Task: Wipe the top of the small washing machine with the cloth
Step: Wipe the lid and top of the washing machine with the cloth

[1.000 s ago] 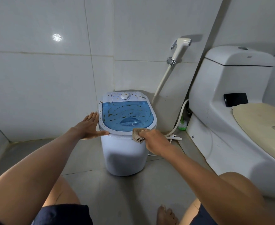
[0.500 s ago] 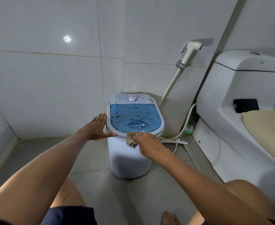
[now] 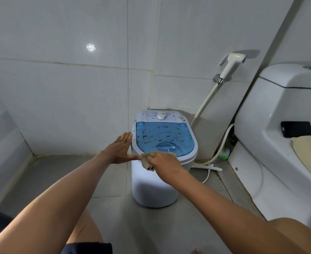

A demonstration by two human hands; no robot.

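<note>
Small washing machine [image 3: 156, 184] stands on the grey tiled floor [image 3: 41, 180] in the wall corner, left of the toilet [image 3: 272, 143]. White tub, translucent blue lid [image 3: 164, 137], white control panel with a round dial [image 3: 161, 116] at the back. Brown specks and smears scattered over lid and panel. Panel print too small to read.

Cloth [image 3: 147, 161], tan and bunched, sits at the front-left rim of the top and hangs a little over the edge. Right hand [image 3: 164, 165] fingers curled, pinching the cloth. Left hand [image 3: 119, 148] flat, fingers straight and close together, against the machine's left side, thumb tip touching the cloth.

Versus half a second ago: cloth and right hand have slid leftward along the front rim, closing on the left thumb. Left hand unchanged.

Dark phone [image 3: 296, 129] lies on the toilet ledge.
</note>
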